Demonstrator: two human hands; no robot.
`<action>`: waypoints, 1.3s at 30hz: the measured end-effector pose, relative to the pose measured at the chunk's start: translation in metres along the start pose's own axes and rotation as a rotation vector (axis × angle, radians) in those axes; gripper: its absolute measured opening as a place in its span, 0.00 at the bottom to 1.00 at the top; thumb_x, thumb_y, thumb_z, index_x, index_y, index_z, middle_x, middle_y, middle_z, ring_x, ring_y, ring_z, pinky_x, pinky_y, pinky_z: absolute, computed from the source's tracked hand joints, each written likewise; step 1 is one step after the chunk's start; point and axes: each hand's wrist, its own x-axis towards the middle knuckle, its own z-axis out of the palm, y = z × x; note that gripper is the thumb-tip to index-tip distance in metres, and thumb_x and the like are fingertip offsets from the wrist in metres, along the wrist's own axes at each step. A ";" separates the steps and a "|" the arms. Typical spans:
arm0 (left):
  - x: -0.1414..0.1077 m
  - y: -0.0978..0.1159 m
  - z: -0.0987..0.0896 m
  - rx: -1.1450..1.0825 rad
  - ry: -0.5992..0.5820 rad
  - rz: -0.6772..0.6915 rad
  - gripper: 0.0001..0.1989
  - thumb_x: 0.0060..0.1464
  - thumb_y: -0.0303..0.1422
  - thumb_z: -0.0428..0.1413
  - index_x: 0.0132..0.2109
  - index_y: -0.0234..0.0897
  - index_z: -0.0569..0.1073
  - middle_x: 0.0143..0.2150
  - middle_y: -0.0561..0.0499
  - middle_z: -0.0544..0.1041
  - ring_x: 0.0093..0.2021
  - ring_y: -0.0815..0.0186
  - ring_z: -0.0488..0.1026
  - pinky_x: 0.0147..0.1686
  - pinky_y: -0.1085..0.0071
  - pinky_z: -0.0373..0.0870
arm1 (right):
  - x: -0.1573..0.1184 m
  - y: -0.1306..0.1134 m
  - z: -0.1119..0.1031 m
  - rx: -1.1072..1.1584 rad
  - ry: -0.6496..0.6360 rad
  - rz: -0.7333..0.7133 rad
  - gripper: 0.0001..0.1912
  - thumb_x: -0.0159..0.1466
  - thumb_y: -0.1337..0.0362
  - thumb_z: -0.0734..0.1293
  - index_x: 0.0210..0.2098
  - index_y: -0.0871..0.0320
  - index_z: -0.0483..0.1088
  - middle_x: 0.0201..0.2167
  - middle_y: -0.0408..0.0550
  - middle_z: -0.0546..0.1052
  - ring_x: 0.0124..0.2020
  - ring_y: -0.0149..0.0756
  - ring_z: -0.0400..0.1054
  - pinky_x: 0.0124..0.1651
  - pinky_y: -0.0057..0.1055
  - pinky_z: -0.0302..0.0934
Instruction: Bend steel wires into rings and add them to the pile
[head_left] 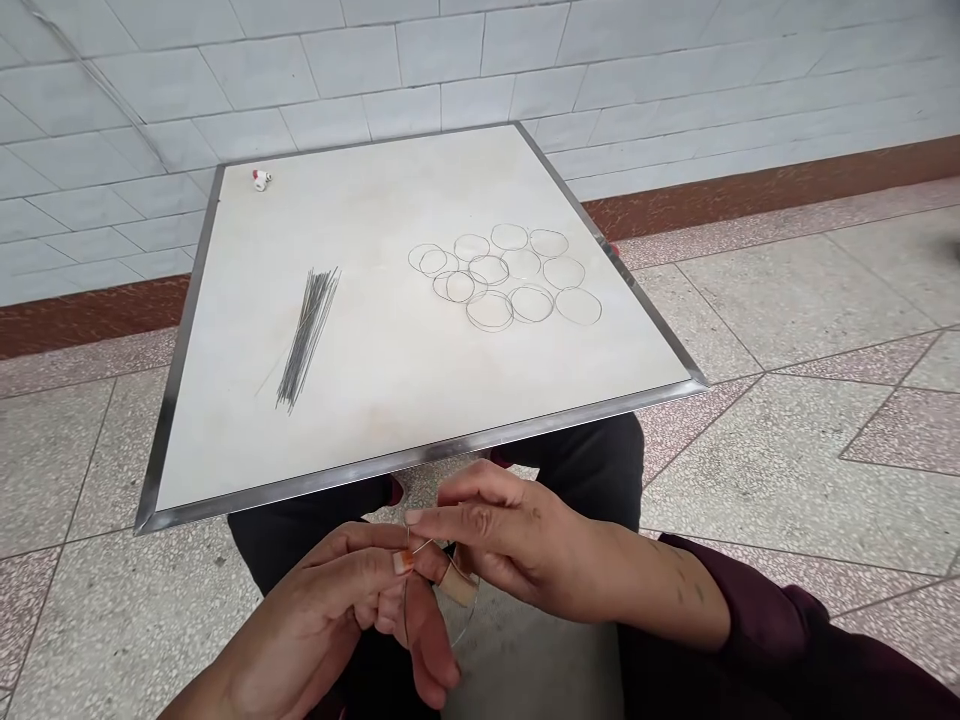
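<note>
Just outside the near edge of the table (390, 210), the left hand (326, 600) pinches a bent wire (406, 605) between thumb and finger. The right hand (517, 535) reaches to this wire with bent fingers; whether it grips, one cannot tell. A bundle of straight wires (307, 340) lies toward the left edge, wire rings (510, 278) toward the right edge.

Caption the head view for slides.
Left hand and right hand on a curved wire; rings and wire bundle on table.
</note>
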 end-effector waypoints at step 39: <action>0.010 -0.017 0.012 -0.223 0.081 -0.077 0.11 0.58 0.36 0.56 0.33 0.34 0.79 0.19 0.46 0.78 0.19 0.63 0.74 0.21 0.71 0.71 | 0.008 0.003 -0.007 0.164 0.026 0.069 0.06 0.70 0.71 0.62 0.44 0.62 0.71 0.37 0.50 0.73 0.42 0.32 0.68 0.45 0.28 0.68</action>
